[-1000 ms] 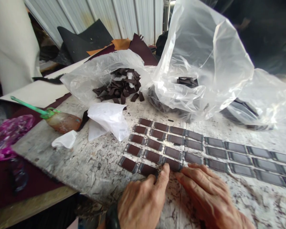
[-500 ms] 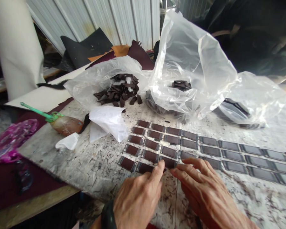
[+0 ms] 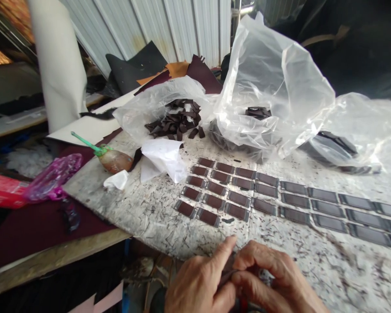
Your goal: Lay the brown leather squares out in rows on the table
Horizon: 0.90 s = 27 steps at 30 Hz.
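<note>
Close together at the table's near edge are my left hand (image 3: 198,280) and my right hand (image 3: 276,276). Between them is a small dark brown piece (image 3: 228,274), mostly hidden by the fingers. The left thumb and fingers close on it while the index finger stretches forward. The right fingertips pinch at the same spot. Just beyond, flat brown rectangular pieces with dark edges, such as the near one (image 3: 208,217), lie in rows on the pale, stained tabletop (image 3: 163,217).
Behind the rows stand a clear plastic bag (image 3: 289,87) with dark pieces inside and another bag (image 3: 140,106) spilling brown strips (image 3: 176,121). At left are a brown container with a green stick (image 3: 115,161), white paper (image 3: 163,158) and a pink plastic bag (image 3: 57,178).
Both hands have drawn back from the near row towards me and come together around a small dark brown piece. The view has turned slightly left.
</note>
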Tool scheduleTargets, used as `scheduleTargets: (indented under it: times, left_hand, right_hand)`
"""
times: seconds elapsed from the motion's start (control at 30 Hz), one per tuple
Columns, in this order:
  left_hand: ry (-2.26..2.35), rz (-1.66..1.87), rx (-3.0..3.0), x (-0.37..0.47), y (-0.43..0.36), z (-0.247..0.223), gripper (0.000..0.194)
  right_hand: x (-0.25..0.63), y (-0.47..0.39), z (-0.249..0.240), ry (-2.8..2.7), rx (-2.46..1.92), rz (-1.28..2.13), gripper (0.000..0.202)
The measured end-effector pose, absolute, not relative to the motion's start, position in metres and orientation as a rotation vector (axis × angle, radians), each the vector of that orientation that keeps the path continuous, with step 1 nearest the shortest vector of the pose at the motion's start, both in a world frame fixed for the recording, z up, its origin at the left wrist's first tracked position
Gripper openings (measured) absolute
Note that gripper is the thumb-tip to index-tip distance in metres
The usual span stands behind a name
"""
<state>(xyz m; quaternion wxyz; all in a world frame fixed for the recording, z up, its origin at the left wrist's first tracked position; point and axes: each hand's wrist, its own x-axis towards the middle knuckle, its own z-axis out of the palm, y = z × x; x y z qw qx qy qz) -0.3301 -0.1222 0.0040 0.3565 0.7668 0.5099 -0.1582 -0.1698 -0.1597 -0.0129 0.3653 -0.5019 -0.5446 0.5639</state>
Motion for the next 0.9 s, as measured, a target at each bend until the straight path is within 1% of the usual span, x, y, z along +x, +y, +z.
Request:
scheduleTargets:
  times: [0.07, 0.17, 0.23, 0.3, 0.4, 0.5, 0.6, 0.67, 0.77, 0.9]
  left_hand:
    - [1.371, -0.323, 1.928, -0.333, -0.123, 0.003, 0.06]
    - [1.45, -0.114, 1.827, -0.338, -0.122, 0.001, 0.055]
    - [1.39, -0.011, 1.699, -0.343, -0.12, -0.002, 0.05]
    - [1.235, -0.006, 1.496, -0.346, -0.115, -0.004, 0.05]
    - [1.062, 0.016, 1.332, -0.347, -0.11, -0.006, 0.052]
    - [1.097, 0.105, 1.435, -0.342, -0.106, -0.002, 0.047]
    - [1.119, 0.06, 1.495, -0.336, -0.104, 0.005, 0.045]
    - [1.103, 0.058, 1.498, -0.334, -0.104, 0.007, 0.038]
    - [1.074, 0.07, 1.434, -0.338, -0.105, 0.004, 0.023]
    - [1.058, 0.025, 1.436, -0.346, -0.105, -0.001, 0.018]
  right_hand:
    - [-0.171, -0.161, -0.018, -1.206, -1.274, 1.615, 0.025]
    - [-0.176, -0.163, -0.034, -0.94, -1.232, 1.769, 0.029]
    - [-0.179, -0.163, -0.044, -0.795, -1.21, 1.816, 0.032]
    - [-0.18, -0.161, -0.051, -0.702, -1.223, 1.84, 0.035]
    - [-0.18, -0.157, -0.052, -0.661, -1.191, 1.849, 0.036]
    - [-0.18, -0.157, -0.049, -0.633, -1.073, 1.864, 0.027]
    - [-0.182, -0.16, -0.044, -0.618, -1.036, 1.869, 0.022]
    - [-0.181, -0.161, -0.043, -0.631, -1.099, 1.859, 0.024]
    - [-0.177, -0.161, -0.045, -0.687, -1.223, 1.787, 0.032]
    - [-0.17, -0.16, -0.05, -0.759, -1.284, 1.704, 0.039]
